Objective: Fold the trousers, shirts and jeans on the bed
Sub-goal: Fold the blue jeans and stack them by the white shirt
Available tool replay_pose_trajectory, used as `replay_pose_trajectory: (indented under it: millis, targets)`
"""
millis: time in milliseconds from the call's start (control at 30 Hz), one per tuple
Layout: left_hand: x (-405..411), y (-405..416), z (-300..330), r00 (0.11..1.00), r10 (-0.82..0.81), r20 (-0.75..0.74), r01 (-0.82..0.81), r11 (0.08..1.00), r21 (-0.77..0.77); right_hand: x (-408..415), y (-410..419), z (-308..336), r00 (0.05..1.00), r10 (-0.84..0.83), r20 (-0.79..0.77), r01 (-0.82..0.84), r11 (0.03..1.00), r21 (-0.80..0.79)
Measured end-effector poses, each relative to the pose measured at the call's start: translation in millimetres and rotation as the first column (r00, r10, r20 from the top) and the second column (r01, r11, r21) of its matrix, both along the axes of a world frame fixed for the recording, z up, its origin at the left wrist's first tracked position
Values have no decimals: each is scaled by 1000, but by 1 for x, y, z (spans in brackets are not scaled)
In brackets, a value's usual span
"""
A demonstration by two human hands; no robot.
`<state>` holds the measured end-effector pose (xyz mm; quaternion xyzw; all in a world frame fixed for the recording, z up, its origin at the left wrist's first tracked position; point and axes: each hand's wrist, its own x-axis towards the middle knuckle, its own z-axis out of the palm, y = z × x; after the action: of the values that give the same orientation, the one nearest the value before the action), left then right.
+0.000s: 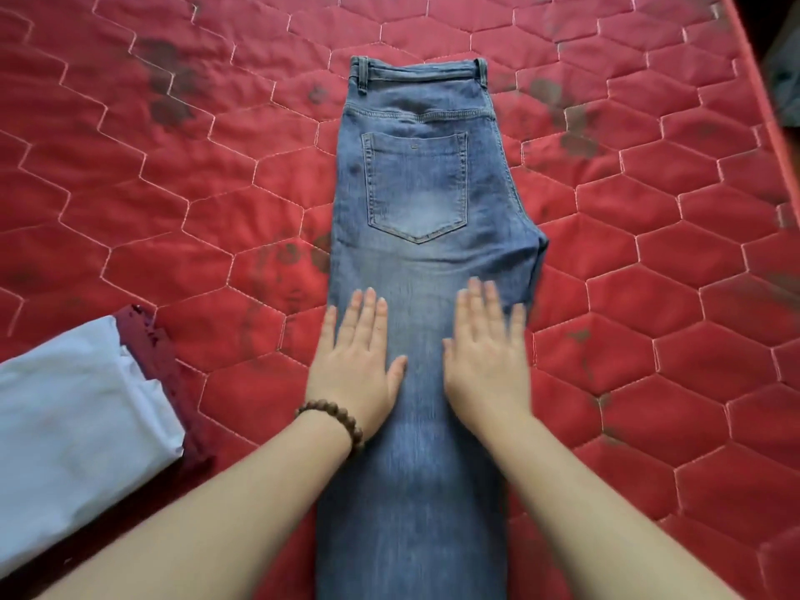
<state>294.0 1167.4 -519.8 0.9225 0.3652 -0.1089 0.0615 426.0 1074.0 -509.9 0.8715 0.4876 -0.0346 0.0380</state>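
Observation:
A pair of blue jeans (426, 201) lies folded lengthwise, one leg over the other, on the red quilted bed (195, 188). The waistband points away from me and a back pocket faces up. My left hand (357, 361), with a bead bracelet at the wrist, presses flat on the legs' left half. My right hand (487, 357) presses flat on the right half, fingers straight. The lower ends of the legs run out of view below.
A folded white garment (73, 426) lies on a dark red one (151, 339) at the left, near my left forearm. The bed's right edge (762, 93) runs down the top right corner. Dark stains mark the quilt.

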Motion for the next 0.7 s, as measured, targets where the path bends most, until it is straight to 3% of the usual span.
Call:
replay_pose_trajectory:
  millis: [67, 133, 300, 700]
  targets:
    - [-9, -31, -3, 999, -40, 23, 41, 999, -25, -38, -10, -3, 991, 101, -83, -95, 993, 69]
    - [-23, -54, -4, 999, -36, 40, 38, 999, -32, -63, -26, -4, 987, 68, -144, -55, 994, 89]
    - [-58, -94, 5, 998, 0, 60, 2, 999, -33, -89, -72, -4, 994, -19, -110, 26, 998, 58]
    - [-133, -195, 2, 997, 19, 74, -15, 999, -51, -159, -168, -4, 994, 33, -103, -33, 999, 2]
